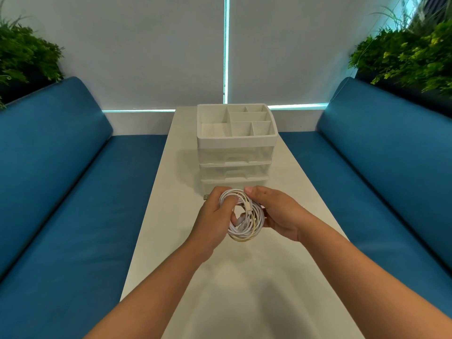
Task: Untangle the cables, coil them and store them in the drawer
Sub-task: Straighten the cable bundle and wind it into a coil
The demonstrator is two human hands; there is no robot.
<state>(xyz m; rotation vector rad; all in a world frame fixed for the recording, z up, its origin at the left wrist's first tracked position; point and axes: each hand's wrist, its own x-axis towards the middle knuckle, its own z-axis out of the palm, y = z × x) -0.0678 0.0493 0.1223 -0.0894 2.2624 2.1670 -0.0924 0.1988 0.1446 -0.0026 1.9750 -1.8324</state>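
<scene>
A coil of white cables (247,225) hangs above the white table (220,277), held between both hands. My left hand (215,216) grips the coil's left side, its fingers curled through the loops. My right hand (276,211) holds the right side, thumb on top. A plug end (249,206) lies across the middle of the coil, and a USB plug (206,197) sticks out past my left hand. Just beyond the hands stands a drawer organiser (234,152) with clear drawers, all pushed in, and a white compartment tray on top.
Blue cushioned benches (61,192) (391,179) run along both sides of the narrow table. Green plants (22,55) (413,52) sit behind the backrests. A white blind covers the window beyond the organiser.
</scene>
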